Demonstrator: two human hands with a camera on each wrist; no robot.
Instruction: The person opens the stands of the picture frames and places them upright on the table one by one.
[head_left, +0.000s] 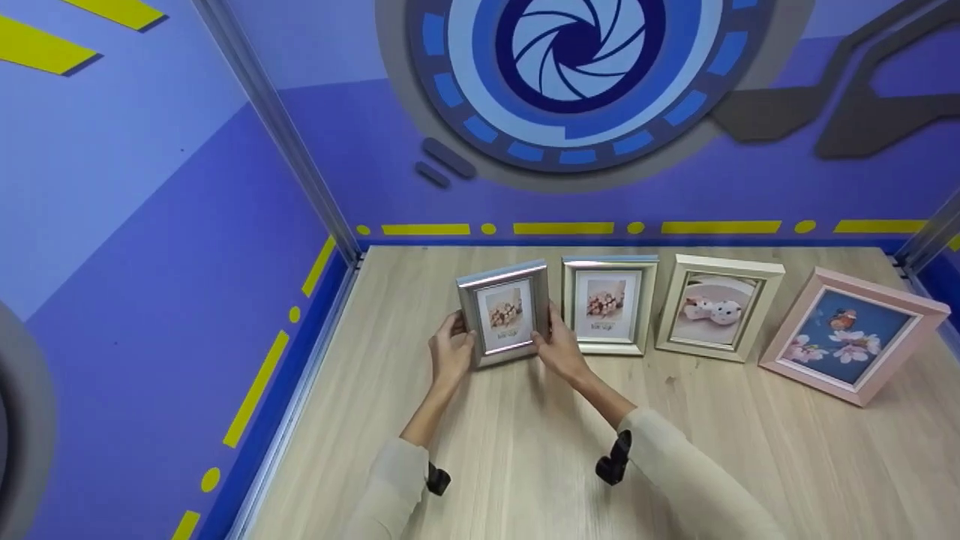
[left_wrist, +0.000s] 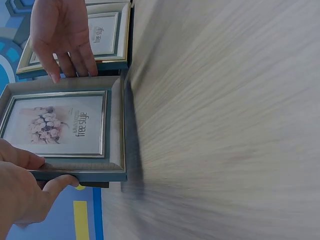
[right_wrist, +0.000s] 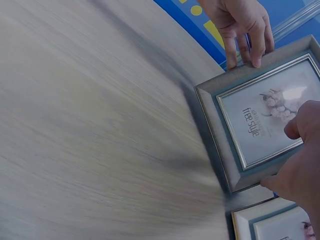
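A silver-grey picture frame [head_left: 504, 313] with a flower bouquet print stands slightly turned at the left end of a row. My left hand [head_left: 451, 351] holds its left side, thumb on the front and fingers round the edge. The right side is held by my right hand [head_left: 559, 346], its thumb at the front border. In the left wrist view, the left thumb and a finger pinch the frame's side [left_wrist: 75, 176], while the right hand [left_wrist: 62, 35] is at the opposite side. The right wrist view shows the left hand's fingertips [right_wrist: 256, 62] on the far edge.
Just right of the held frame stands a similar silver frame [head_left: 649, 315]. Beyond it are a cream frame [head_left: 667, 322] and a pink frame [head_left: 787, 371], angled inward. The wooden table [head_left: 525, 465] meets purple-blue printed walls [head_left: 330, 127] at the back and left.
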